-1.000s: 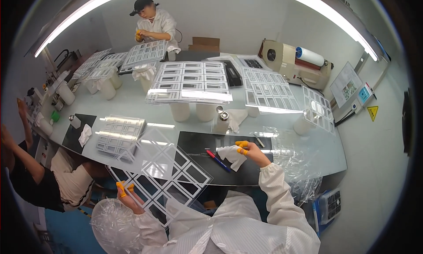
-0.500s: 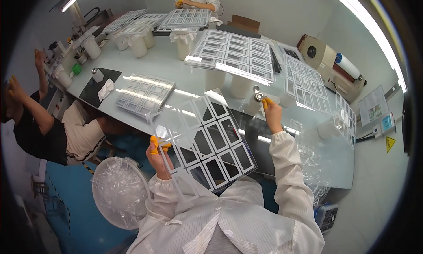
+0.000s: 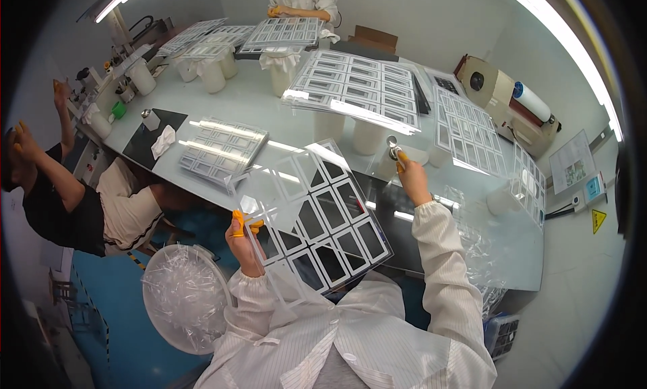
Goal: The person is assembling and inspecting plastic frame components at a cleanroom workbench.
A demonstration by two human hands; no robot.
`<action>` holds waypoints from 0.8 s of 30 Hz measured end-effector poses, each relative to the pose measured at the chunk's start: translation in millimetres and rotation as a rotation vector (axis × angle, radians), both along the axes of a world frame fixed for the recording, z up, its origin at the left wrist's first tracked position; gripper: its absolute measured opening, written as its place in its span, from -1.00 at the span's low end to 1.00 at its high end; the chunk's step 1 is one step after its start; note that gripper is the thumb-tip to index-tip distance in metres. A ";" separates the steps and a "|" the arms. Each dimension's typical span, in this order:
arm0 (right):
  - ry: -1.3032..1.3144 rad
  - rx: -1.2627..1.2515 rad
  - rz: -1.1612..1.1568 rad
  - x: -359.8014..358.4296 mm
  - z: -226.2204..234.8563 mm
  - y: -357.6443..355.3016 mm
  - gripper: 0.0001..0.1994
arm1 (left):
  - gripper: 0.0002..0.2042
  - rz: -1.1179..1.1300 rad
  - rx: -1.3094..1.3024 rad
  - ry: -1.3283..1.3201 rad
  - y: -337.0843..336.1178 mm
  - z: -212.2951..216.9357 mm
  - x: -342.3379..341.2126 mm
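Note:
My left hand [image 3: 242, 239], with orange finger cots, grips the left edge of a clear plastic sheet [image 3: 317, 220] printed with white-framed rectangles, held tilted above the table's near edge. My right hand [image 3: 410, 176] reaches forward over the grey table [image 3: 269, 112] and pinches a small shiny metal object [image 3: 393, 147] next to a white cylinder stand. Both arms wear a white striped cleanroom coat.
More framed sheets rest on white cylinder stands [image 3: 354, 85] and in a flat stack [image 3: 219, 150]. A person in black sits at the left [image 3: 60, 193]; another in white works at the far end [image 3: 300, 1]. A bin of crumpled plastic [image 3: 185, 298] stands below left; a roll machine [image 3: 512, 102] at the right.
My left hand has lifted the framed sheet up from below the table edge. My right hand has moved from the near table edge forward to the small metal object.

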State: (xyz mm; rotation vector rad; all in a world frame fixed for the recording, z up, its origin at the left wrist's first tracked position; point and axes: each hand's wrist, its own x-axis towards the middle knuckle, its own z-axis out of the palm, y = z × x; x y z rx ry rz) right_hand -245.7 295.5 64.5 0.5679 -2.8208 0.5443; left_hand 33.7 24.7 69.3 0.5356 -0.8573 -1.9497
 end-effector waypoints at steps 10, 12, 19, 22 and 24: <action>-0.002 -0.017 0.012 -3.6 4.3 0.6 -0.72 | -0.75 -0.017 -0.059 -0.036 -3.7 11.1 14.3; -0.013 -0.146 0.050 -6.4 2.9 5.4 -0.70 | -0.74 0.074 0.027 -0.062 -1.4 15.4 10.6; -0.428 -0.561 0.173 85.9 77.0 10.7 -0.70 | -0.70 0.069 -0.039 -0.076 1.2 19.9 2.4; -0.519 -0.687 0.443 135.5 93.4 27.7 -0.71 | -0.69 0.106 -0.012 -0.109 8.5 20.6 -5.4; -0.514 -0.635 0.524 159.4 99.0 42.2 -0.70 | -0.68 0.050 -0.060 -0.100 12.8 15.6 -9.1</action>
